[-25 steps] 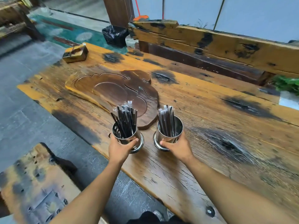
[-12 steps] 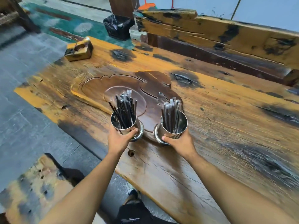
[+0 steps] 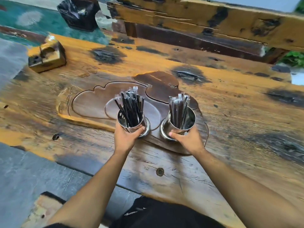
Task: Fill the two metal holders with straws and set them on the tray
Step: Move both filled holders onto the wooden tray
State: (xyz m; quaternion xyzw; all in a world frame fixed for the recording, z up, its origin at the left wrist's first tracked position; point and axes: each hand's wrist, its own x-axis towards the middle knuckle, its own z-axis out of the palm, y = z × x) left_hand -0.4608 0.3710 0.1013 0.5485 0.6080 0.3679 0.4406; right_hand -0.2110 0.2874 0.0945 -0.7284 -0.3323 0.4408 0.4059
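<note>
Two shiny metal holders stand upright over the near part of a dark carved wooden tray (image 3: 92,102) on the plank table. The left holder (image 3: 139,124) is packed with black wrapped straws (image 3: 131,106), and my left hand (image 3: 126,137) grips its near side. The right holder (image 3: 189,122) holds a smaller bunch of wrapped straws (image 3: 178,107), with my right hand (image 3: 187,140) closed around its near side. Both holders' flared bases appear to be at the tray surface; whether they rest on it cannot be told.
A small wooden box (image 3: 46,56) sits at the table's far left. A black-bagged bin (image 3: 79,12) stands on the floor beyond. A heavy wooden bench back (image 3: 213,22) runs along the far side. The table's near edge (image 3: 82,167) drops to grey floor.
Both hands have carried the holders forward from the bare table in front of the tray to over the tray's near part. The camera has moved closer too.
</note>
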